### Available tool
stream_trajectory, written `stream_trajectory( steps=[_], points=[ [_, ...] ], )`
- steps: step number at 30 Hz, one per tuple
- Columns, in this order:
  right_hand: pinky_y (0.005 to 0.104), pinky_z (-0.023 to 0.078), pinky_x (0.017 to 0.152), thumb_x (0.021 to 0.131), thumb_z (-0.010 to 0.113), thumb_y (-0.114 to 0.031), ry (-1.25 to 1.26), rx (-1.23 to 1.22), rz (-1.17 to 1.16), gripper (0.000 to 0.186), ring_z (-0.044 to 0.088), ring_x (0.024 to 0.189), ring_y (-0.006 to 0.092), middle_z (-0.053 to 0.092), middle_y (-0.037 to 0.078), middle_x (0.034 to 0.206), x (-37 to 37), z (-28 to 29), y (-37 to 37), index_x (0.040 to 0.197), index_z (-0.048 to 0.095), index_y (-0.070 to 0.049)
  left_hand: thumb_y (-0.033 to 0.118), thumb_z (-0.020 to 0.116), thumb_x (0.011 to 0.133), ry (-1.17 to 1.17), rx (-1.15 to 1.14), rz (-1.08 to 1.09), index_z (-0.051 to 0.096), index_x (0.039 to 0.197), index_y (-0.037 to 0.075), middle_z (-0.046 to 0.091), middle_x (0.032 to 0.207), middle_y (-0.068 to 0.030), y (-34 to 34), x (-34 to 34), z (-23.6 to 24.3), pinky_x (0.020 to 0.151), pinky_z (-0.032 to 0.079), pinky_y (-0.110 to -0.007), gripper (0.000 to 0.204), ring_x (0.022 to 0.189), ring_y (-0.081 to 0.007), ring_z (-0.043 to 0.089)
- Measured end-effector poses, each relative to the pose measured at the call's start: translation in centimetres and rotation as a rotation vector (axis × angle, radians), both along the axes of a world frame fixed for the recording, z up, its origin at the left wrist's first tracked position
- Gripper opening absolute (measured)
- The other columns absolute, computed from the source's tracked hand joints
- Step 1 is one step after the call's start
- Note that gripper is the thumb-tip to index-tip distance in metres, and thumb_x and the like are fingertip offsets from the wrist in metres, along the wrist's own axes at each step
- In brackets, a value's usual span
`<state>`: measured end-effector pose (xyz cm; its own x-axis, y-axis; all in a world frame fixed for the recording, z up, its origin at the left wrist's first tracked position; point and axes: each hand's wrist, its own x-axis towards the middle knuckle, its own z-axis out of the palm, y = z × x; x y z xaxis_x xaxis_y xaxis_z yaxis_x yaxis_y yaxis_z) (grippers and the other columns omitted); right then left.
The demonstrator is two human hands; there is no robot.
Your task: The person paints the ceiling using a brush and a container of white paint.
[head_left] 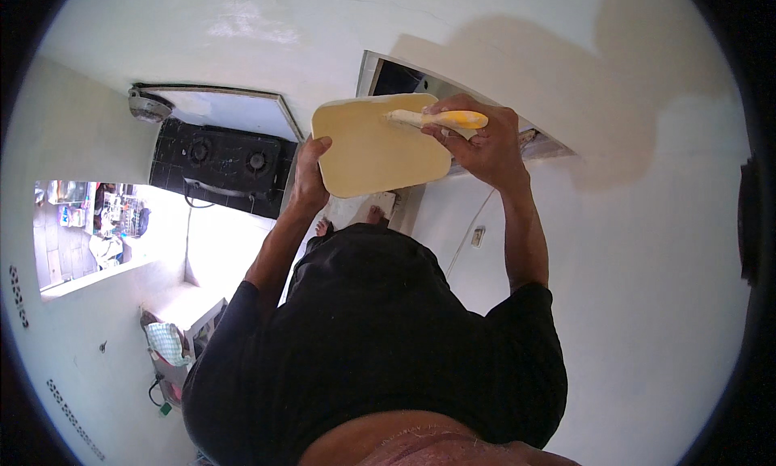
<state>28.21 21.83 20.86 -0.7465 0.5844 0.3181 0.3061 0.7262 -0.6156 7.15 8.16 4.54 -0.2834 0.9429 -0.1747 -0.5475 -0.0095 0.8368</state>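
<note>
A cream rectangular tub [380,155] with rounded corners is held up in front of my body. My left hand [310,175] is closed on its left side, with the thumb over the rim. In my right hand [489,143], closed around it, is a paintbrush [465,119] with a yellow handle. Its whitish end points left over the tub's upper part; I cannot tell whether it touches the inside. Pale smears mark the brush and my right fingers.
A black two-burner stove [230,157] stands on a dark tiled counter at left, with a white panel [218,110] behind it. A framed wall opening [372,70] lies beyond the tub. An outlet plate [478,236] and cord are on the right wall. My bare feet [374,215] show below.
</note>
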Motion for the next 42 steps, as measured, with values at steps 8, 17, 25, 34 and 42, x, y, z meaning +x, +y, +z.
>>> stream_trajectory(
  steps=[8, 17, 25, 34, 42],
  points=[
    [0.0283, 0.056, 0.068, 0.073, 0.079, -0.005, 0.043, 0.162, 0.057, 0.022, 0.071, 0.078, 0.0188, 0.073, 0.010, 0.092, 0.2, 0.0, 0.0, 0.093, 0.070, -0.005, 0.029, 0.046, 0.088, 0.347, -0.015, -0.118, 0.060, 0.101, -0.005, 0.059, 0.103, -0.0107, 0.2, -0.6, 0.2, 0.078, 0.047, -0.031, 0.039, 0.092, -0.0188, 0.059],
    [0.0286, 0.057, 0.072, 0.068, 0.081, 0.001, 0.302, 0.036, 0.029, 0.023, 0.071, 0.083, 0.0191, 0.072, 0.010, 0.089, 3.1, 1.9, -2.1, 0.088, 0.070, -0.005, 0.032, 0.045, 0.089, 0.026, -0.053, -0.033, 0.059, 0.105, -0.004, 0.060, 0.098, -0.0085, 0.8, 0.4, -0.1, 0.076, 0.047, -0.029, 0.041, 0.088, -0.0161, 0.058],
    [0.0263, 0.055, 0.066, 0.070, 0.082, -0.003, 0.203, -0.170, 0.076, 0.023, 0.069, 0.074, 0.0153, 0.070, 0.007, 0.083, 5.0, 0.7, -3.2, 0.088, 0.068, -0.005, 0.034, 0.040, 0.092, -0.045, -0.051, -0.005, 0.058, 0.108, -0.002, 0.064, 0.095, -0.0108, 1.8, 1.2, 0.8, 0.074, 0.053, -0.031, 0.044, 0.084, -0.0187, 0.064],
    [0.0252, 0.056, 0.067, 0.075, 0.079, -0.007, 0.201, -0.032, -0.444, 0.021, 0.066, 0.073, 0.0109, 0.069, 0.006, 0.082, 5.8, -0.9, -1.0, 0.090, 0.066, -0.002, 0.033, 0.040, 0.092, 0.118, 0.053, -0.076, 0.058, 0.108, -0.002, 0.064, 0.093, -0.0098, 1.3, 2.5, 3.4, 0.068, 0.053, -0.029, 0.042, 0.082, -0.0171, 0.064],
    [0.0306, 0.053, 0.055, 0.082, 0.073, -0.024, 0.209, 0.294, -0.552, 0.023, 0.067, 0.058, 0.0185, 0.069, 0.010, 0.071, 7.1, 2.2, -2.7, 0.090, 0.065, -0.005, 0.037, 0.041, 0.091, -0.100, -0.011, -0.060, 0.055, 0.116, 0.000, 0.063, 0.105, -0.0103, 1.7, 2.3, 1.7, 0.080, 0.052, -0.033, 0.046, 0.095, -0.0201, 0.063]
  ],
)
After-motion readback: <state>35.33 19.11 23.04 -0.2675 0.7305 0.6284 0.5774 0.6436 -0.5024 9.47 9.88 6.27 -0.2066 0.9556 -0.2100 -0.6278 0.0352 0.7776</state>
